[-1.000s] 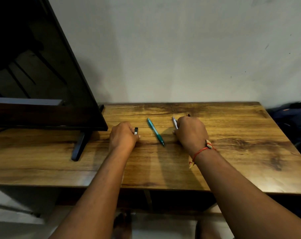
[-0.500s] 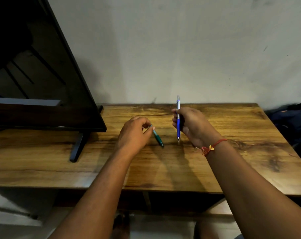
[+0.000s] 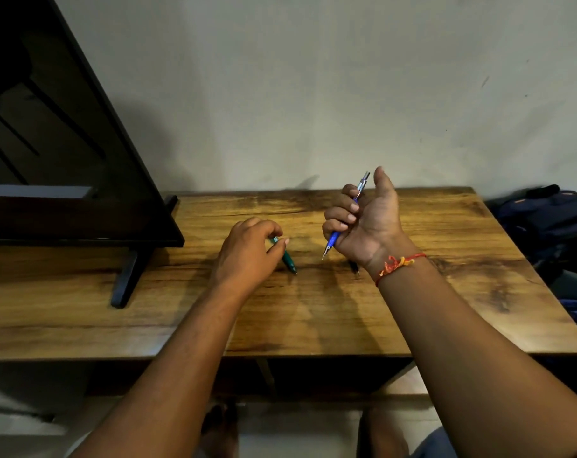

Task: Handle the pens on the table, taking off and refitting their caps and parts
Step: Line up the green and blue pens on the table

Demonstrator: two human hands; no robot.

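The right hand (image 3: pixel 366 223) was raised above the wooden table (image 3: pixel 445 292), palm turned toward the camera, its fingers clenched round the barrel of a blue pen (image 3: pixel 334 239) while the thumb stood straight up. The pen slanted, its metal tip pointing down and left, its clicker end sticking out above the fingers. A red thread bracelet (image 3: pixel 398 264) circled that wrist. Just below the wrist a small dark object (image 3: pixel 355 269) lay on the table, possibly another pen, though most of it was hidden. The left hand (image 3: pixel 247 256) was knuckles up, thumb and forefinger pinching the upper end of a green pen (image 3: pixel 288 261) whose tip rested on the wood. At the left stood a dark screen (image 3: pixel 65 160) on its black foot (image 3: pixel 125 279). A dark blue bag (image 3: pixel 545 219) sat beyond the table's right edge.
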